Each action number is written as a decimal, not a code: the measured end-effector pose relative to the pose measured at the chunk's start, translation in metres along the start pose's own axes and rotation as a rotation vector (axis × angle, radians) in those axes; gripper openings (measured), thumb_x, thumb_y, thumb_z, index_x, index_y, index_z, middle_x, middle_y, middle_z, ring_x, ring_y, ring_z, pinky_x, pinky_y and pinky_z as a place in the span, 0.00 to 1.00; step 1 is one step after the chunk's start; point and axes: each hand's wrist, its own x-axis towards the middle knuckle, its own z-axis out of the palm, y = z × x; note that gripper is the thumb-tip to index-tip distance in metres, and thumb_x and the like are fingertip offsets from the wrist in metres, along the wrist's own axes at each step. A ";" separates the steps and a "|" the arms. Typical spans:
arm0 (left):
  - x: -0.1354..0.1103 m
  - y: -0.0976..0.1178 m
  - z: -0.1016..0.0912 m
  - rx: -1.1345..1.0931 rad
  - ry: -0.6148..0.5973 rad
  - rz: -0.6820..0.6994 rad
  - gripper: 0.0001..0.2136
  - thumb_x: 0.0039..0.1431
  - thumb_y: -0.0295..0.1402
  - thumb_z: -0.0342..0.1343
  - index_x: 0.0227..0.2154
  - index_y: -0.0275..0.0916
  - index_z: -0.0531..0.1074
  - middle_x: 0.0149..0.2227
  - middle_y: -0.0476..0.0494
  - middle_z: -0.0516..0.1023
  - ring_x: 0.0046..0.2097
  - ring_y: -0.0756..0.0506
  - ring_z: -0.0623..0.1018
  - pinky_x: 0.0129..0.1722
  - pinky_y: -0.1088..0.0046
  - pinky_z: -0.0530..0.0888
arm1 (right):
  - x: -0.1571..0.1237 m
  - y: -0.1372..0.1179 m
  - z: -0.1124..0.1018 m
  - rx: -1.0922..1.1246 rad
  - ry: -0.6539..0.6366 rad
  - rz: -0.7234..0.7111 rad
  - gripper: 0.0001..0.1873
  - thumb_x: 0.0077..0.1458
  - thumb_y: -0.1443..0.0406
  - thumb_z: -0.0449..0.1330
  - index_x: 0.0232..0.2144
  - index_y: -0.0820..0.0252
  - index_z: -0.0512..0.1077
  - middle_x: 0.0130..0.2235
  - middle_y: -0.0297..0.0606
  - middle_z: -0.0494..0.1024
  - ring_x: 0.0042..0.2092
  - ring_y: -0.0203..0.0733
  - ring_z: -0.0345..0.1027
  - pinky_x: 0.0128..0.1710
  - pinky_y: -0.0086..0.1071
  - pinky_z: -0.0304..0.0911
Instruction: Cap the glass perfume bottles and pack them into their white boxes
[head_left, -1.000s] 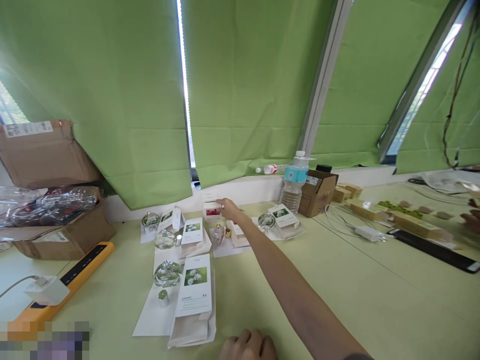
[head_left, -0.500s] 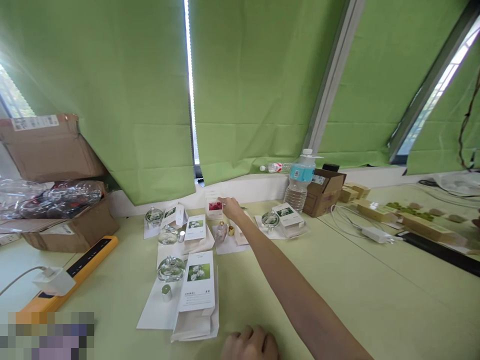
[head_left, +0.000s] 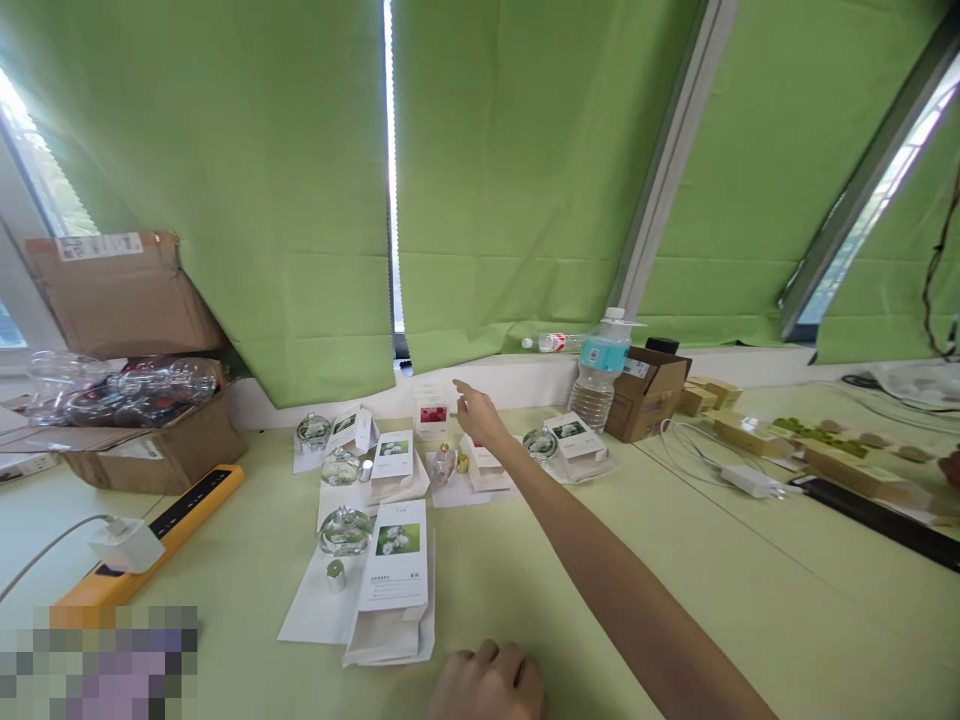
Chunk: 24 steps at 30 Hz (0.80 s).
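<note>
My right hand (head_left: 480, 415) reaches across the table, forefinger stretched out and nothing held. It hovers just right of an upright white box with a red flower picture (head_left: 433, 424). Below it stand a pinkish glass bottle (head_left: 443, 466) and a gold cap (head_left: 463, 462) on white card, beside another white box (head_left: 486, 457) partly behind my forearm. Low in the view, my left hand (head_left: 487, 686) rests on the table with its fingers curled, holding nothing visible. Near it lies a white box with a white flower picture (head_left: 394, 570), beside a round clear glass bottle (head_left: 345, 531) and a silver cap (head_left: 335, 575).
More bottles and white boxes stand behind, including a round bottle (head_left: 540, 443) at right. A large water bottle (head_left: 600, 370) and a brown carton (head_left: 645, 395) are at the back. An orange power strip (head_left: 184, 535) and an open carton (head_left: 165, 455) lie left; a white charger (head_left: 752, 481) lies right.
My right hand has left the box with the red picture and shifted slightly right, its forefinger now extended. My left hand stays on the table. The view has shifted slightly.
</note>
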 end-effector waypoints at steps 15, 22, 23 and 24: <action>0.030 0.004 -0.074 -0.179 -0.233 0.012 0.08 0.56 0.37 0.57 0.24 0.42 0.67 0.23 0.54 0.73 0.26 0.49 0.74 0.22 0.68 0.57 | -0.152 -0.041 -0.021 0.421 -0.265 -0.032 0.17 0.60 0.60 0.51 0.45 0.61 0.73 0.29 0.38 0.79 0.28 0.38 0.71 0.25 0.29 0.65; 0.035 -0.002 -0.098 -0.152 0.114 0.039 0.12 0.59 0.30 0.54 0.20 0.39 0.65 0.18 0.53 0.69 0.22 0.52 0.69 0.23 0.69 0.58 | -0.189 -0.039 0.002 0.426 -0.469 0.203 0.28 0.58 0.49 0.53 0.54 0.60 0.65 0.28 0.35 0.74 0.25 0.36 0.67 0.18 0.25 0.58; 0.035 -0.006 -0.103 -0.143 0.150 0.024 0.12 0.59 0.28 0.54 0.20 0.39 0.65 0.18 0.53 0.69 0.22 0.52 0.68 0.23 0.70 0.58 | -0.191 -0.039 0.005 0.452 -0.499 0.227 0.30 0.58 0.48 0.53 0.55 0.59 0.63 0.29 0.36 0.74 0.25 0.37 0.67 0.18 0.25 0.58; 0.035 -0.011 -0.109 -0.138 0.175 -0.005 0.12 0.59 0.27 0.53 0.19 0.39 0.65 0.18 0.52 0.69 0.22 0.52 0.68 0.24 0.71 0.58 | -0.192 -0.039 0.008 0.476 -0.517 0.242 0.31 0.57 0.47 0.54 0.56 0.59 0.62 0.31 0.36 0.74 0.25 0.37 0.67 0.17 0.25 0.59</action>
